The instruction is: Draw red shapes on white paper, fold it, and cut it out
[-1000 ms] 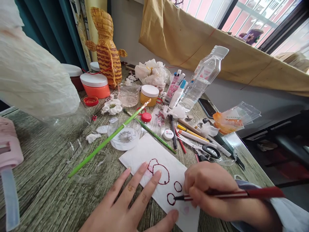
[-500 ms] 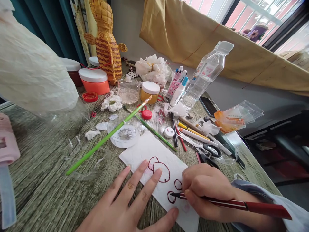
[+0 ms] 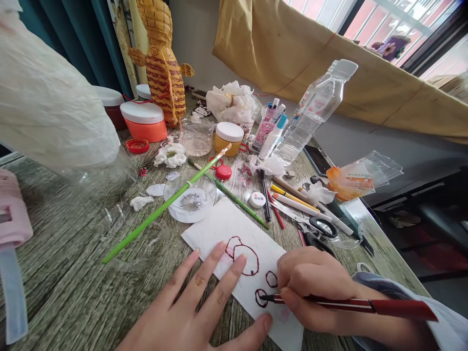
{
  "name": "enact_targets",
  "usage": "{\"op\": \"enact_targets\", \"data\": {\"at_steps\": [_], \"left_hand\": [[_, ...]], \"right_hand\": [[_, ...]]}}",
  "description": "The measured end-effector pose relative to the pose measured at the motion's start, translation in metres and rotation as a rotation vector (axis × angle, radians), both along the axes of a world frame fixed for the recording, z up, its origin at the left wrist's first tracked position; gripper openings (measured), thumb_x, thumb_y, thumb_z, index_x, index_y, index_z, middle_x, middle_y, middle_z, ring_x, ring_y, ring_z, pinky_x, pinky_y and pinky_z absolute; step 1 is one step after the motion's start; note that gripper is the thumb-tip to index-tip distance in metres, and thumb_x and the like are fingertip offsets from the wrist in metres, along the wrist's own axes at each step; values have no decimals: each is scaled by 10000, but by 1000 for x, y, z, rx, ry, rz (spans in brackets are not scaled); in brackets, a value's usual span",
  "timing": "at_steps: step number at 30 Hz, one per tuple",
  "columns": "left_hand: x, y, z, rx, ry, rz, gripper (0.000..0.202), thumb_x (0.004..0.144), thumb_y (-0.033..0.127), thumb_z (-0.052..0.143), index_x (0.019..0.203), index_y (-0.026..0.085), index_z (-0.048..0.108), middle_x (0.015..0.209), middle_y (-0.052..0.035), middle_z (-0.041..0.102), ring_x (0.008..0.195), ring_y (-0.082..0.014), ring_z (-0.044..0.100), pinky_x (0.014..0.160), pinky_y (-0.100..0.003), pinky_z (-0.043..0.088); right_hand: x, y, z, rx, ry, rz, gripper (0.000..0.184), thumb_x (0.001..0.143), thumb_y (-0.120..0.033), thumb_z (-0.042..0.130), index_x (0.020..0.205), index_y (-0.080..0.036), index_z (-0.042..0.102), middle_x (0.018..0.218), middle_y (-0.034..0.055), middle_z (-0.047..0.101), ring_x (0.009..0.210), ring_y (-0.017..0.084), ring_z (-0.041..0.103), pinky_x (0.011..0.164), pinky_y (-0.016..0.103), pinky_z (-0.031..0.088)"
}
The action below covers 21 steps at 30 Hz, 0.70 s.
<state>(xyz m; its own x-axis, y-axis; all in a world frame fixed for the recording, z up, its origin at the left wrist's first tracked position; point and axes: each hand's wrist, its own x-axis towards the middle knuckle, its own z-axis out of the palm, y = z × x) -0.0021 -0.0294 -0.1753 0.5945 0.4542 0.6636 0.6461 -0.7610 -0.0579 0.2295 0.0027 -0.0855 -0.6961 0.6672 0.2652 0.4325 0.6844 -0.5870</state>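
Observation:
A white tissue sheet (image 3: 208,226) lies on the wooden table, bearing dark red outlines: one large rounded shape with a bump and two small ovals. My left hand (image 3: 197,302) rests open with fingers spread across the sheet's left side. In my right hand (image 3: 316,287) is a dark red felt-tip pen (image 3: 343,304), gripped near its tip. The black tip meets the lower small oval. Beyond the sheet lie a green paintbrush (image 3: 237,202) and a clear dish (image 3: 204,207), with a lighter green paintbrush (image 3: 157,212) across the dish.
Scissors (image 3: 318,226), pens and a white cap (image 3: 257,199) lie right of the sheet. A water bottle (image 3: 314,112) stands tilted behind them. Lidded tubs (image 3: 144,122), crumpled tissue (image 3: 232,102) and an orange figure (image 3: 164,73) stand at the back. A large papered form (image 3: 54,102) fills the left.
The view has shifted slightly. My right hand and the pen keep nearly the same place at the lower oval, and my left hand stays spread on the sheet.

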Motion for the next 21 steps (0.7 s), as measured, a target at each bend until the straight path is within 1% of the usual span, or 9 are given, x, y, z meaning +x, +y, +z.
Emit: {"op": "enact_targets", "data": {"at_steps": [2,4,8,13,17,21], "left_hand": [[0,0,0,7,-4,2,483,966,265,428,1373,522,466,1404,-93,562,1442,-371,345,1117,-550,267],[-1,0,0,13,1,-2,473,966,283,440,1375,519,466,1400,-93,566,1445,-372,339,1119,-556,265],[-1,0,-1,14,8,-5,453,956,364,486,1384,511,461,1394,-86,580,1433,-383,355,1113,-571,272],[-1,0,0,24,29,3,461,942,408,528,1382,526,454,1392,-65,589,1397,-385,412,1087,-566,316],[-2,-1,1,33,41,4,450,947,391,525,1371,529,468,1378,-78,597,1386,-398,424,1073,-570,323],[-3,-1,2,37,29,-7,428,952,361,511,1347,526,497,1379,-83,598,1392,-407,419,1073,-568,323]], "right_hand": [[0,3,-7,-27,66,45,375,972,-229,402,636,-246,236,535,-62,359,466,98,361,454,240,316],[0,5,-11,-48,77,58,366,957,-206,405,656,-251,202,546,-66,341,470,99,343,455,251,295],[1,6,-10,-60,92,69,374,916,-137,430,683,-255,163,552,-79,280,467,102,306,458,258,281],[0,5,-6,-81,106,88,384,910,-116,425,692,-259,143,554,-78,289,469,103,322,463,257,301],[1,5,-6,-87,104,79,369,914,-109,399,694,-260,145,566,-74,300,478,105,338,470,255,313],[2,6,-9,-69,101,84,356,919,-119,400,697,-259,158,576,-75,282,488,106,323,470,259,295]]}}
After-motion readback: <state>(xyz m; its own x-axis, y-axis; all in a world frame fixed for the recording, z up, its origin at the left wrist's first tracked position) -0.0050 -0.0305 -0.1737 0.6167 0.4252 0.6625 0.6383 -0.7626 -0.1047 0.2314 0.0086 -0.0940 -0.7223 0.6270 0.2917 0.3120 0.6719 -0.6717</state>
